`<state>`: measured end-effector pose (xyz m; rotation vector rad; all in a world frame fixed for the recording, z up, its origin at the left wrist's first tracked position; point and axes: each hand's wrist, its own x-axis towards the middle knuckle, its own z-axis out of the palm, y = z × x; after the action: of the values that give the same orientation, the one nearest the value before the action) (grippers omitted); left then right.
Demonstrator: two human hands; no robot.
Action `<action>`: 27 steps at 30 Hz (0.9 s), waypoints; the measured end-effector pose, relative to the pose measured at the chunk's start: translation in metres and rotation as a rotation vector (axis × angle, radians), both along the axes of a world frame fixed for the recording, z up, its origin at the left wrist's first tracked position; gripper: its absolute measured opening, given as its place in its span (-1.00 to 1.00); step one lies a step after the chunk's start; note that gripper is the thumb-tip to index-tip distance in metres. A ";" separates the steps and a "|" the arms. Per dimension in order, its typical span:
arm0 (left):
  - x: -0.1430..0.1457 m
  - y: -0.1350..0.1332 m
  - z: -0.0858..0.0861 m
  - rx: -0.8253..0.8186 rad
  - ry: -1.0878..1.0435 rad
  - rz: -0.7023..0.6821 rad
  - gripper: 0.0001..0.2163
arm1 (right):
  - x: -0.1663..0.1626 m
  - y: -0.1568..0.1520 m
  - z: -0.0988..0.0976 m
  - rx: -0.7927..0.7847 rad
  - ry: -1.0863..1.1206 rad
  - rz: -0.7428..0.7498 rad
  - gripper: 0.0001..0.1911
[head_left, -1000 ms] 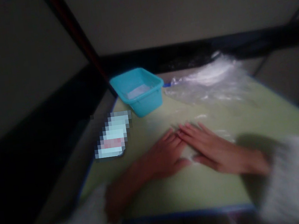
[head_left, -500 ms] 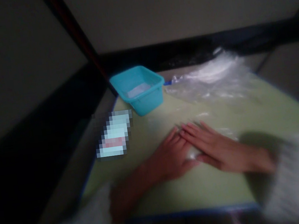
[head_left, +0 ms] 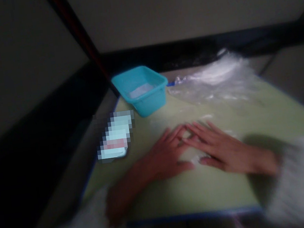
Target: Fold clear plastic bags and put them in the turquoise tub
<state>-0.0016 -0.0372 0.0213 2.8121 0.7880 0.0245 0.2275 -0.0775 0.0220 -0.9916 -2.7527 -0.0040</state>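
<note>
My left hand (head_left: pixel 171 154) lies palm down on the yellow-green table (head_left: pixel 202 197), its fingers stretched out and apart. From the other side my right hand (head_left: pixel 214 147) rests flat as well, fingers spread, its tips meeting those of my left hand. Between the two thumbs and under the fingers shows a bit of clear plastic film (head_left: pixel 195 159); most of it is hidden by my hands. The picture is dim and blurred, so the edges of the film cannot be made out.
A turquoise plastic basin (head_left: pixel 152 104) holding something whitish stands at the back left. To its right lies a crumpled heap of clear plastic bags (head_left: pixel 216 75). A pixelated phone-like screen (head_left: pixel 118 133) lies at the table's left edge. Walls close in behind.
My left hand has slid a little to the left, away from my right, and its fingers have spread. The fingers overlap less now, and the gap between the thumbs is wider.
</note>
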 end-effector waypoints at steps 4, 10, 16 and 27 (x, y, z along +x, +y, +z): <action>-0.001 0.000 0.003 0.003 0.012 -0.004 -0.28 | -0.001 -0.001 0.003 -0.047 0.000 -0.044 -0.26; 0.000 -0.001 0.006 0.011 0.010 0.012 -0.24 | -0.004 0.001 -0.004 -0.044 0.095 -0.138 -0.21; -0.001 -0.001 0.002 -0.003 0.017 0.012 -0.23 | 0.002 0.009 -0.011 -0.016 0.108 -0.211 -0.27; -0.002 -0.002 0.006 0.001 0.027 0.023 -0.26 | 0.026 0.033 -0.011 -0.007 0.081 -0.355 -0.36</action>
<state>-0.0032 -0.0395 0.0269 2.8097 0.8264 -0.0099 0.2537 -0.0446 0.0109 -1.4346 -2.4702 -0.0101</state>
